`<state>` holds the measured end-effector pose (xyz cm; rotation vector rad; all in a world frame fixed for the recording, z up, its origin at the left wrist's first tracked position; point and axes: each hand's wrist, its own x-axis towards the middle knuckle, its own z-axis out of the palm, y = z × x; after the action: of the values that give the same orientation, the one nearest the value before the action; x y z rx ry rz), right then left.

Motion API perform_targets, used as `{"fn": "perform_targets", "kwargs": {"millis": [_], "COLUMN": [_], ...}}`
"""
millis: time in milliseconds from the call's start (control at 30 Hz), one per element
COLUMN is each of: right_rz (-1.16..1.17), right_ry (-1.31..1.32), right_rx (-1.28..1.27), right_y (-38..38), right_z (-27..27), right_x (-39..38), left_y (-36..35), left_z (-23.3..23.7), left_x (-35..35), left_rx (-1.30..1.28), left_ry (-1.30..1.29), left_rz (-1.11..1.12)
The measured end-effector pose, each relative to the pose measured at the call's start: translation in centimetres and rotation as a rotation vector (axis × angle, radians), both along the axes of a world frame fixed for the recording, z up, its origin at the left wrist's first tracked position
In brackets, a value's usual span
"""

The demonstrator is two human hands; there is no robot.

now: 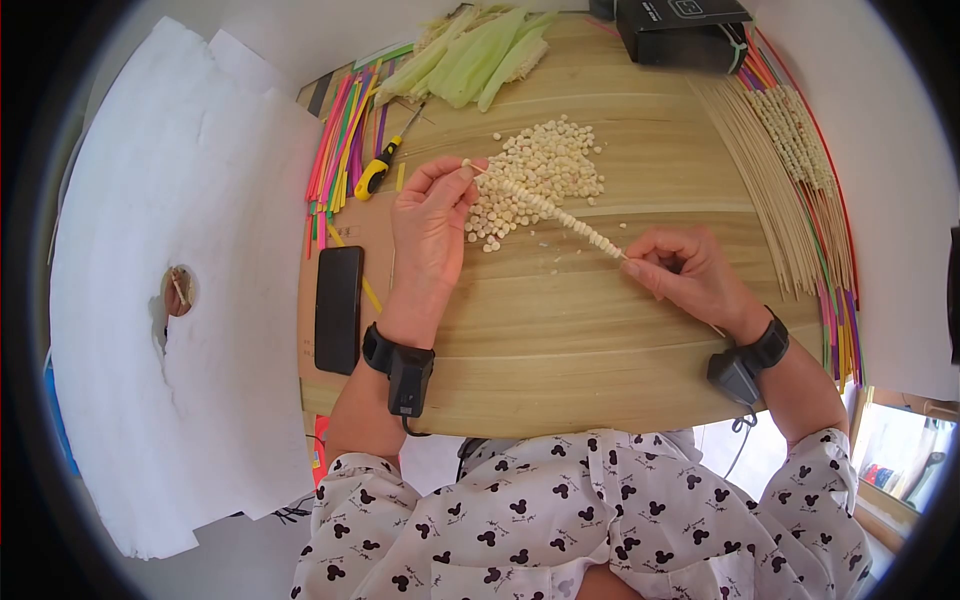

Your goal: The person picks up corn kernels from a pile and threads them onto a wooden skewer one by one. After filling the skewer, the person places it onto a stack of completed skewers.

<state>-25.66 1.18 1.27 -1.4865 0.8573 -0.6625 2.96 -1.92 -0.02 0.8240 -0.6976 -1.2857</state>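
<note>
Between my two hands a thin wooden skewer (565,220) slants down to the right, with a row of pale corn kernels threaded along it. My right hand (695,275) pinches the skewer just below the row, and its bare end runs on under the palm. At the upper tip, my left hand (432,215) is closed, with thumb and forefinger pinching a pale corn kernel (467,162) there. Behind the skewer lies a loose pile of corn kernels (550,160), and a few stray ones are scattered near its right part.
Bare skewers (765,190) and finished kernel skewers (795,135) line the table's right side. Corn husks (470,55) and a black box (683,38) are at the back. Coloured strips (340,140), a yellow screwdriver (378,172) and a phone (339,308) lie left.
</note>
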Motion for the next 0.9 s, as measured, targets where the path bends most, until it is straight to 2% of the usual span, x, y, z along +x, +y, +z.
{"fn": "perform_targets", "kwargs": {"millis": [167,433,900], "right_rz": [0.005,0.008,0.008], "right_ry": [0.004,0.005,0.014], "right_rx": [0.003,-0.005,-0.01], "right_y": [-0.06,-0.06,-0.06], "right_z": [-0.04,-0.11,-0.11], "right_x": [-0.03,-0.09,-0.04], "left_y": [0.05,0.26,0.37], "left_z": [-0.26,0.21,0.06], "left_x": [0.22,-0.33,-0.46], "left_rx": [-0.025,-0.115,-0.129], "left_ry": [-0.032,-0.292,-0.276], "left_rz": [-0.015,0.079,0.072]}}
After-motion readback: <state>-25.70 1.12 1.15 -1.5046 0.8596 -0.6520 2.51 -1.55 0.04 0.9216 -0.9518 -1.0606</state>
